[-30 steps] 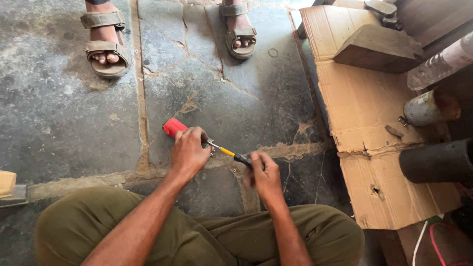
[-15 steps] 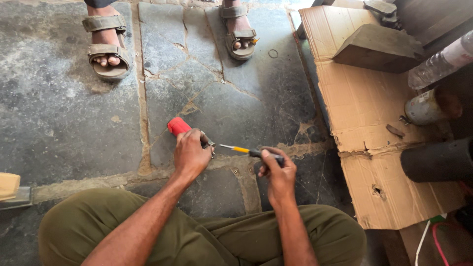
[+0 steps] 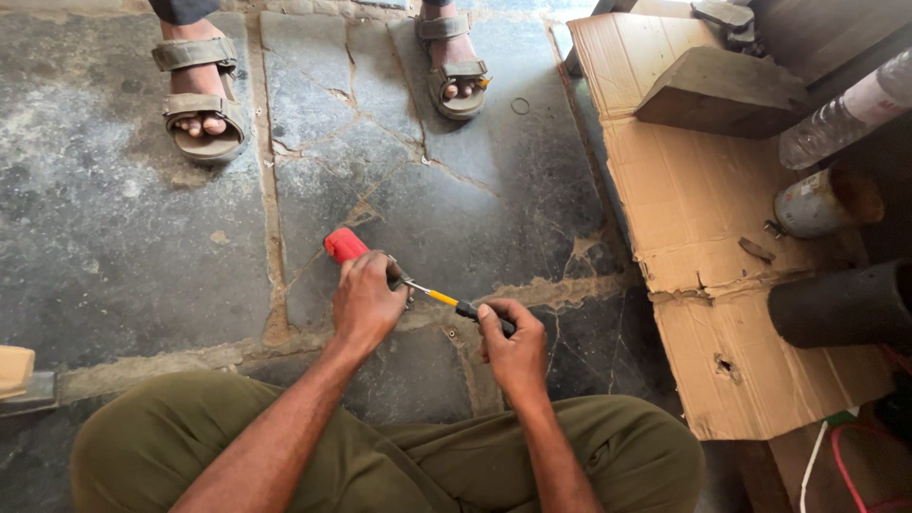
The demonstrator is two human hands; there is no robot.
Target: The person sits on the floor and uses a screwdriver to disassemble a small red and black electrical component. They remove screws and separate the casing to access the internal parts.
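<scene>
- My left hand (image 3: pixel 366 302) is wrapped around a tool (image 3: pixel 344 245). I see only its red end poking out past my fingers; the rest is hidden in my grip.
- My right hand (image 3: pixel 513 350) is curled around the black handle of a screwdriver (image 3: pixel 456 305).
- The screwdriver has a yellow band. Its tip goes into the tool and I cannot see it.
- Its long line runs from my right hand up and left to my left hand, just above the stone floor (image 3: pixel 456 209).
- Sandalled feet (image 3: pixel 199 95) stand well apart from my hands. Cardboard (image 3: pixel 684 190) lies to the right.
</scene>
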